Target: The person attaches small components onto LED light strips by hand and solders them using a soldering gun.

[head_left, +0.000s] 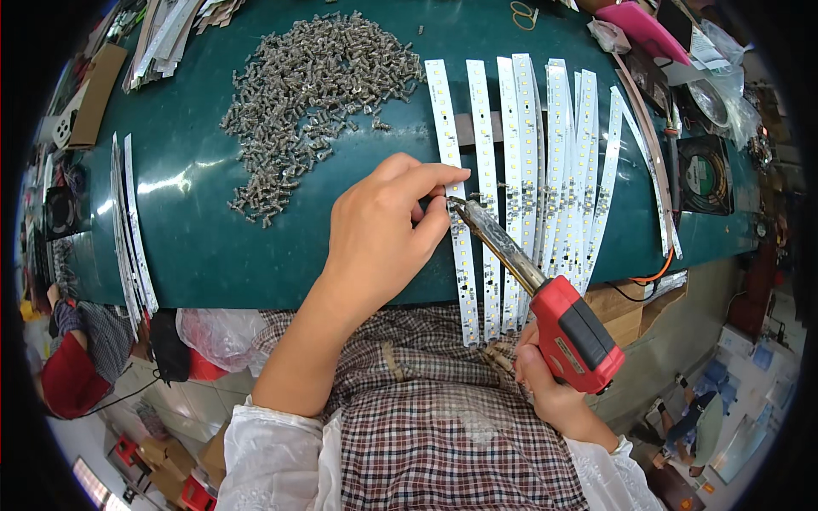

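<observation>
My right hand (552,393) is wrapped round the grip of a red and black soldering gun (573,334). Its long metal barrel slants up and left, and the dark tip reaches the leftmost white LED strip (461,255). Close to that tip is my left hand (385,223), its thumb and index finger bent together over the same strip. Whatever lies between those fingertips is hidden or too small to name. Several more LED strips (526,153) lie side by side to the right, with small components across their middles. A dark flat bar (479,129) crosses under the strips.
A heap of small metal screw-like parts (315,85) covers the far middle of the green table (204,264). More thin strips (135,230) lie at the left edge. To the right stand a black fan-like unit (705,175) and a pink item (645,30). Scissors (524,15) lie at the back.
</observation>
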### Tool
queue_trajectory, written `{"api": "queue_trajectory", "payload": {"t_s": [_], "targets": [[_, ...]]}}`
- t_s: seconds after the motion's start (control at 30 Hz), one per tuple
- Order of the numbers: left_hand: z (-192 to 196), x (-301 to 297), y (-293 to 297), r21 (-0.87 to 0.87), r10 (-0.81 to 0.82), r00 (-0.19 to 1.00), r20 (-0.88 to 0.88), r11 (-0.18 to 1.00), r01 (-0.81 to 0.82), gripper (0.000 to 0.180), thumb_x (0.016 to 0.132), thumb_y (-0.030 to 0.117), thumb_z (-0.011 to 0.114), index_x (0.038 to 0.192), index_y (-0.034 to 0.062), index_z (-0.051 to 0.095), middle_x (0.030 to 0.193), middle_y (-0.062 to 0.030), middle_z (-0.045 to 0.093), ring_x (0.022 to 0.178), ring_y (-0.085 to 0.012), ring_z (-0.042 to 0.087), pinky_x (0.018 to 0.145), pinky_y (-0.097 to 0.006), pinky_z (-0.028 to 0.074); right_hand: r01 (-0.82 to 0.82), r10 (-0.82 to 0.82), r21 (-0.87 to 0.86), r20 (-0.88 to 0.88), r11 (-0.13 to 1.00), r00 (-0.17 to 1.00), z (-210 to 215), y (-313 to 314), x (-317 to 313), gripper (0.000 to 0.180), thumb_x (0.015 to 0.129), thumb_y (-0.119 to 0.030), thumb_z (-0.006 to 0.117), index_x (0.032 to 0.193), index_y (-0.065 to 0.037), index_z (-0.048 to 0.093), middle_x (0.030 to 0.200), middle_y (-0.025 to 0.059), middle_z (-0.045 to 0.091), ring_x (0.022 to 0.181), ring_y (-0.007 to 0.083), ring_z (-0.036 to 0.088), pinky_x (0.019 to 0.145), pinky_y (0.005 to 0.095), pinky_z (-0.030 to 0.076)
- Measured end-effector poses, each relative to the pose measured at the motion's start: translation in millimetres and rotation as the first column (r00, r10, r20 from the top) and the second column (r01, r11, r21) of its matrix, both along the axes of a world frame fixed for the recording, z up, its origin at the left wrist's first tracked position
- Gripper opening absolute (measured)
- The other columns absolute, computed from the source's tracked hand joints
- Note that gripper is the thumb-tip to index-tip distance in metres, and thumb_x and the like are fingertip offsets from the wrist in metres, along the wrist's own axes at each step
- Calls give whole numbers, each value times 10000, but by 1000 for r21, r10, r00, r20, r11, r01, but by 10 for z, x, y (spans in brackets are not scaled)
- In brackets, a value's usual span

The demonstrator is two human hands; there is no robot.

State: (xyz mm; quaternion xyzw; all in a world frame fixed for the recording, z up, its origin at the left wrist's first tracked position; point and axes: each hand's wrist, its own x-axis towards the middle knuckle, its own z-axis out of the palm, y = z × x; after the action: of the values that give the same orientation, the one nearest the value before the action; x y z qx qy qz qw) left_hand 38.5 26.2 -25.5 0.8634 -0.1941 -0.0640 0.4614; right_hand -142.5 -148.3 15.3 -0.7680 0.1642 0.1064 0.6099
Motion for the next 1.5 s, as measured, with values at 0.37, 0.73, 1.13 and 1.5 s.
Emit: {"api": "queue_trajectory", "payload": {"t_s": [0.37,0.73,1.13,1.5], "targets": [[-8,-2,4,18,5,1000,11,1000,-5,335,780,-14,636,1070,132,716,786,-6,595,601,-100,515,563,-242,431,9,-8,28,-18,1000,1000,-14,21,31,60,923,-59,573,912,-8,542,790,52,559,542,76,519,484,229,419],[-11,-18,0,1,19,1000,17,1000,-19,326,794,-9,635,1073,136,718,800,-10,587,602,-95,505,564,-239,432,-30,31,-32,21,999,999,-38,-10,-20,80,931,-60,560,877,-21,516,804,67,542,550,82,514,492,227,413],[-40,-11,3,13,10,999,52,1000,-10,330,794,-19,627,1071,135,719,776,-4,578,596,-95,504,559,-240,428,13,-13,-21,-21,1000,1000,-13,42,26,91,938,-82,565,886,-22,520,794,50,550,548,76,516,495,234,420],[-41,-12,7,15,13,998,61,1000,-14,326,798,-18,626,1069,138,721,776,-12,584,593,-100,511,554,-245,430,31,-29,-57,33,998,999,-8,41,-1,51,930,-53,553,913,-9,535,736,44,539,526,77,502,490,227,415]]}}
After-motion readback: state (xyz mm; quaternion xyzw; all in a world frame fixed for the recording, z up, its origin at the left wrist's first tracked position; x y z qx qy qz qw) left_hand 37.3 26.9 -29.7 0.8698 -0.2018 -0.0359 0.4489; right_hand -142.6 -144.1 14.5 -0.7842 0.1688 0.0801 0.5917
